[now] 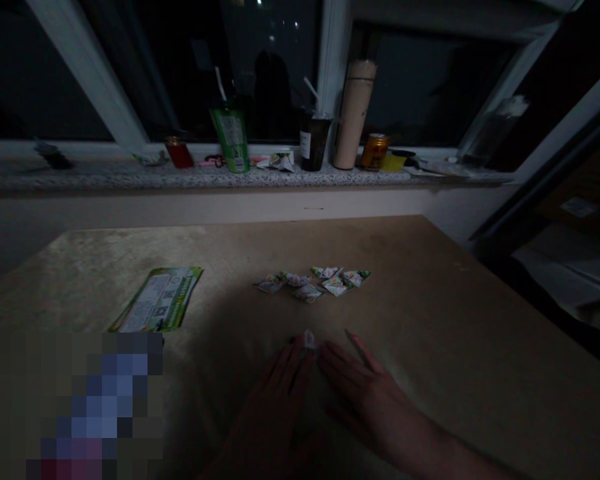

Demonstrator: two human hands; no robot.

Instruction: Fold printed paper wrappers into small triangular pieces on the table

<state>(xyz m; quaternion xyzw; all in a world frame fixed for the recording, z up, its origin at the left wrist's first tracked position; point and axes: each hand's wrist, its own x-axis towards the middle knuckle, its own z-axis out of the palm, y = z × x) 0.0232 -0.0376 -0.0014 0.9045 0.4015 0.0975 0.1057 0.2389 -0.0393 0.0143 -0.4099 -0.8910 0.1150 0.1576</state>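
A small pale folded piece (pixel 309 339), which looks like paper or wrapper, lies on the brown tabletop between my fingertips. My left hand (pixel 283 380) lies low over the table with its fingers stretched out, the tips at the left edge of the piece. From the right, my right hand (pixel 363 387) reaches in, fingers extended and thumb apart, its fingertips at the piece's right side. Farther back sit several folded, patterned packets (pixel 307 292) with pointed corners, in a loose cluster. Dim light and shadow hide the fine detail under my fingers.
A green and white printed pouch (pixel 163 300) lies on the left of the table (pixel 405 247). A blurred-out patch covers the lower left. Along the windowsill (pixel 130 175) stand a green cup (pixel 231 140), a dark cup (pixel 314 143), a tall pinkish flask (pixel 354 113) and a golden can (pixel 375 152).
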